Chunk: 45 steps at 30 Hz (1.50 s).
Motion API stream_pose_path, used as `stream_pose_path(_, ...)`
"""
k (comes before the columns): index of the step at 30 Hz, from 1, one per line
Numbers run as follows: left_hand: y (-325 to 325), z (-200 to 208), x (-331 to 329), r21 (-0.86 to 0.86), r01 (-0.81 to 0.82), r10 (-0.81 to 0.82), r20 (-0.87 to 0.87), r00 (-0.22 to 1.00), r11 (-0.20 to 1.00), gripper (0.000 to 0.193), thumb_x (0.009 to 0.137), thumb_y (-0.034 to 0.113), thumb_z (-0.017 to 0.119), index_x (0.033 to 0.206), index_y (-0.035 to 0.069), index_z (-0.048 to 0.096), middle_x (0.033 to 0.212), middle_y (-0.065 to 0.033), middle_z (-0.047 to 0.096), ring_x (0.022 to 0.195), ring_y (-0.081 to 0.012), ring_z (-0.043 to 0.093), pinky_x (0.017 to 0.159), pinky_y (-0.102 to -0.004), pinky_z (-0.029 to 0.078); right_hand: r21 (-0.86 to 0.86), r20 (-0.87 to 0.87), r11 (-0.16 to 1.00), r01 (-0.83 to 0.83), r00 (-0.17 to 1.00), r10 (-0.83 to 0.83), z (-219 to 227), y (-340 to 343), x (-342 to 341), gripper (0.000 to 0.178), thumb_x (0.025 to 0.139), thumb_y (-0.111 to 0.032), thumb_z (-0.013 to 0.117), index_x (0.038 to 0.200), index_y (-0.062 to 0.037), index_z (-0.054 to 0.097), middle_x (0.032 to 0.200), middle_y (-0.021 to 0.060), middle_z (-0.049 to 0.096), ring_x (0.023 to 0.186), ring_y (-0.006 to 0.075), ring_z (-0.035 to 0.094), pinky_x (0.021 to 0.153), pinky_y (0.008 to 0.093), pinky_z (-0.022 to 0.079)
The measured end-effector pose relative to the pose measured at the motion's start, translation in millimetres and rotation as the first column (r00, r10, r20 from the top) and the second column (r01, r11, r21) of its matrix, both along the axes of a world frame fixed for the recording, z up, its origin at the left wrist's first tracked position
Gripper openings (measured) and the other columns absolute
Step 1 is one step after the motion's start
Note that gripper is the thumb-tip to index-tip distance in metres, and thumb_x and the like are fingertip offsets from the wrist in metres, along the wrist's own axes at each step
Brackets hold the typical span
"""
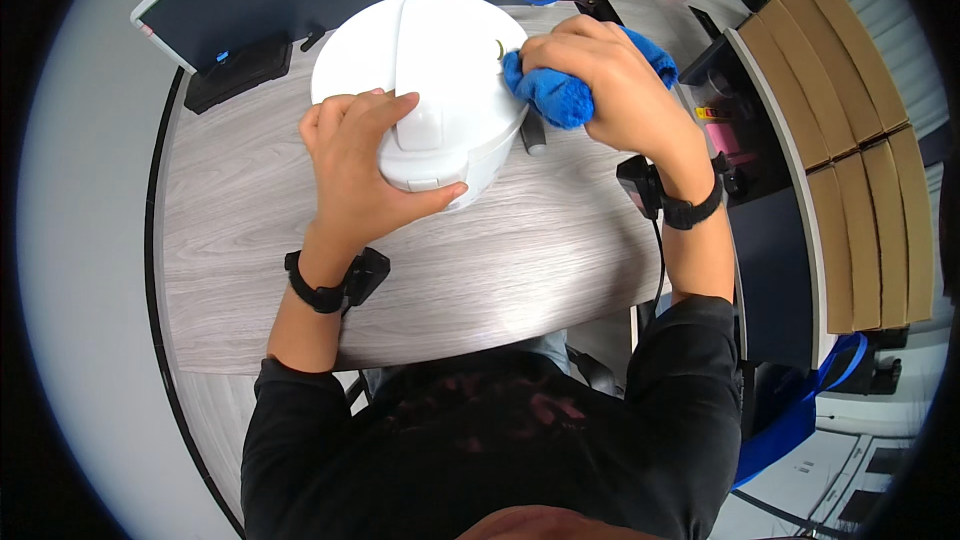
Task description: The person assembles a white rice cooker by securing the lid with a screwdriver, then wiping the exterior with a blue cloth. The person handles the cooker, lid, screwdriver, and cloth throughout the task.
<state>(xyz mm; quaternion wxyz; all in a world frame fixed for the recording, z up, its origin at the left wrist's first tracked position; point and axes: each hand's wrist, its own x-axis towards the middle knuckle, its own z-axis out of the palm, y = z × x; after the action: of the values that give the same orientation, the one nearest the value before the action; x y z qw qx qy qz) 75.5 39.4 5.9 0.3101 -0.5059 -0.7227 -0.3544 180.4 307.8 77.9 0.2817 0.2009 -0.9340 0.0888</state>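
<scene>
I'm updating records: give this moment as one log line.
left hand: on white appliance | right hand: holding blue cloth at appliance's right side | support: wood-grain desk

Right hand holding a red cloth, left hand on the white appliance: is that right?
The cloth is blue, not red, as the head view shows. The right hand does hold it, and the left hand is on the white appliance.

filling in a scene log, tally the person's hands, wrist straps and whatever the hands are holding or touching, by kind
hands: 2
black wrist straps: 2
white cooker: 1
blue cloth: 1
total: 6
</scene>
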Motion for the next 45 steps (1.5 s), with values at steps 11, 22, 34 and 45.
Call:
stream_pose_path(11,1,-1,-2,0.023,0.026,-0.025,-0.027,0.999,0.999,0.085,0.055,0.054,0.091,0.125,0.014,0.063,0.109,-0.0031,0.067,0.114,-0.0246,0.053,0.100,-0.0452,0.028,0.149,0.032,0.983,0.108,0.993,-0.114,-6,36,-40,0.050,0.074,0.003,0.077,0.118,-0.0202,0.073,0.113,0.0067,0.070,0.108,0.0281,0.064,0.093,0.0418,0.049)
stream_pose_path(22,-1,-7,-2,-0.026,0.005,-0.006,-0.023,1.000,1.000,0.095,0.053,0.058,0.093,0.130,0.014,0.059,0.126,-0.0138,0.058,0.122,-0.0285,0.047,0.103,-0.0485,0.026,0.181,0.137,0.977,0.113,0.981,-0.139,7,19,-9,0.061,0.067,0.014,0.071,0.119,-0.0188,0.076,0.111,0.0094,0.067,0.108,0.0310,0.062,0.096,0.0421,0.049)
stream_pose_path(34,-1,-5,-3,-0.041,0.023,-0.025,-0.035,0.999,0.999,0.092,0.055,0.056,0.093,0.131,0.015,0.059,0.125,-0.0126,0.058,0.121,-0.0275,0.047,0.102,-0.0472,0.027,0.213,0.081,0.965,0.156,0.981,-0.176,11,3,-3,0.051,0.071,0.008,0.076,0.116,-0.0163,0.077,0.108,0.0089,0.066,0.101,0.0298,0.061,0.093,0.0412,0.047)
stream_pose_path(45,5,-6,-3,0.067,0.006,-0.001,-0.079,0.997,0.998,0.084,0.055,0.055,0.089,0.125,0.016,0.064,0.113,-0.0035,0.064,0.112,-0.0230,0.052,0.098,-0.0442,0.028,0.297,0.109,0.949,0.107,0.983,-0.145,23,-28,7,0.052,0.063,0.011,0.076,0.111,-0.0103,0.076,0.108,0.0102,0.064,0.101,0.0304,0.059,0.089,0.0390,0.046)
